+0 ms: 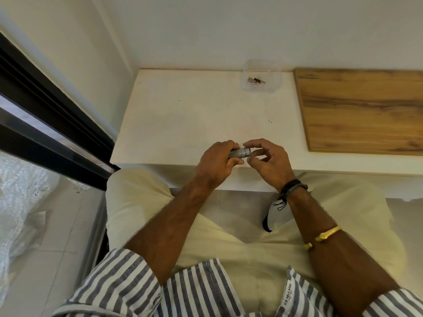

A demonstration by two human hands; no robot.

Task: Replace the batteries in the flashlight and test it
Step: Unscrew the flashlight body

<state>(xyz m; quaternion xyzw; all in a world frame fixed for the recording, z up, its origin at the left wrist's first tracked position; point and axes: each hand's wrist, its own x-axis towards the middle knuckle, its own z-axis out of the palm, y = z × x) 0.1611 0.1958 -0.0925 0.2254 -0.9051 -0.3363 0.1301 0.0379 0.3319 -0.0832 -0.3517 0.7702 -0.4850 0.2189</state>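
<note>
A small silver flashlight is held level over the near edge of the white table. My left hand grips its body, hiding most of it. My right hand pinches the flashlight's right end with thumb and fingertips; what sits between those fingers is too small to tell. At the back of the table stands a clear plastic box with a few batteries lying in it.
A wooden board lies on the table's right side. A white wall runs behind the table. A dark window frame slants along the left. My lap in pale trousers is just below the table edge.
</note>
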